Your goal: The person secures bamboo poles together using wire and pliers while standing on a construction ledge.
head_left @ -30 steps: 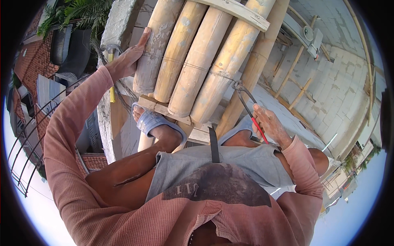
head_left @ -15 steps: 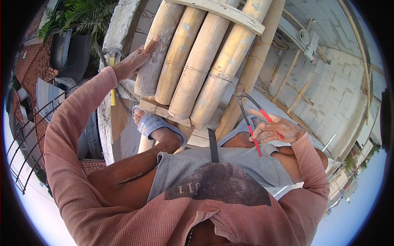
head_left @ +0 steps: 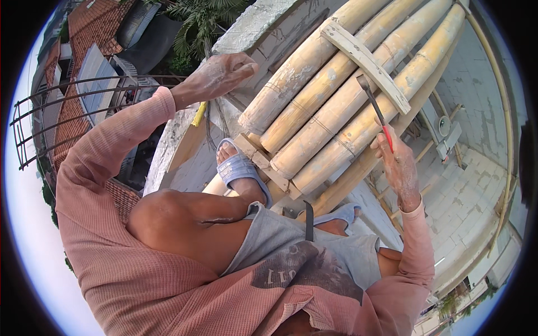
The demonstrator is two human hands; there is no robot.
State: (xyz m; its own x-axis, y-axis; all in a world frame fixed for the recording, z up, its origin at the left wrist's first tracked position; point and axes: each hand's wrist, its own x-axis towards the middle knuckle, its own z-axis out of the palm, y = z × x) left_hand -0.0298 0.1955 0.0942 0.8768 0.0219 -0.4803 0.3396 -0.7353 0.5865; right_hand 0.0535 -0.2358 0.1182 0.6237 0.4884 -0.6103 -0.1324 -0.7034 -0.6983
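Note:
My right hand (head_left: 399,168) grips a pair of pincers (head_left: 374,104) by its red handles, which are nearly together. The dark jaws lie over the bamboo poles (head_left: 314,92), close to a pale wooden slat (head_left: 386,78) nailed across them. Thin wire (head_left: 346,144) binds the poles lower down. My left hand (head_left: 221,75) is raised off the poles, left of their near ends, its fingers curled in. Whether anything is between those fingers is hidden.
My sandalled foot (head_left: 244,171) rests by a short wooden crosspiece (head_left: 260,159) under the pole ends. A rough concrete wall edge (head_left: 252,25) runs along the left, with metal bars (head_left: 73,115) and tiled roofs (head_left: 92,33) far below. A loudspeaker (head_left: 444,126) sits lower right.
My left hand has let go of the leftmost pole and lifted away. My right hand has moved up and forward, bringing the pincers over the poles, with handles closed together. My view has turned left.

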